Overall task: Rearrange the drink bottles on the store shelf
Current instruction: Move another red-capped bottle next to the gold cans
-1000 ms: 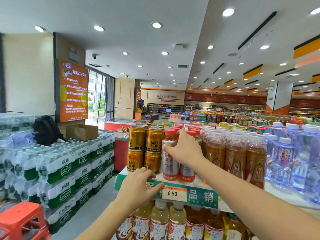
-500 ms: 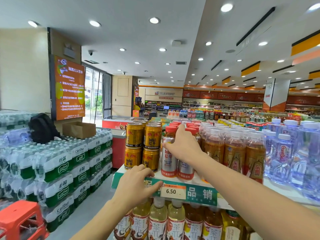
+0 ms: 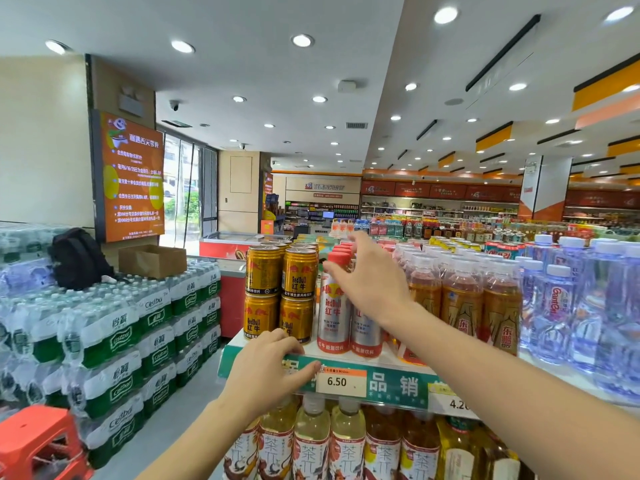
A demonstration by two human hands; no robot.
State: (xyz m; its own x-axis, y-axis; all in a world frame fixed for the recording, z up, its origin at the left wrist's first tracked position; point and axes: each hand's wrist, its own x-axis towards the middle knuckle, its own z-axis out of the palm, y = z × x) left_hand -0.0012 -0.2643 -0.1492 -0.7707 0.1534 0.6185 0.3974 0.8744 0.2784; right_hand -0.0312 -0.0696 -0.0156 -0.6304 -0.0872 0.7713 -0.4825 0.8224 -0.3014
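Observation:
Silver Red Bull bottles (image 3: 332, 317) with red caps stand in rows on the top shelf, just right of stacked gold Red Bull cans (image 3: 298, 271). My right hand (image 3: 372, 282) hovers over the front bottles with fingers spread, the thumb near the first red cap; it holds nothing. My left hand (image 3: 266, 368) grips the green shelf edge (image 3: 391, 384), fingers on top and thumb on the front strip beside the 6.50 price tag. Brown tea bottles (image 3: 460, 299) stand right of the silver ones.
Clear water bottles (image 3: 554, 306) fill the shelf's right end. Pale tea bottles (image 3: 311, 441) sit on the shelf below. Shrink-wrapped water packs (image 3: 121, 334) are stacked at left, with a backpack (image 3: 78, 258) and cardboard box (image 3: 152, 259) on top. A red stool (image 3: 38, 441) stands bottom left.
My right hand has let go of the red-capped bottle tops, opened its fingers and lifted slightly. My left hand stays on the shelf edge.

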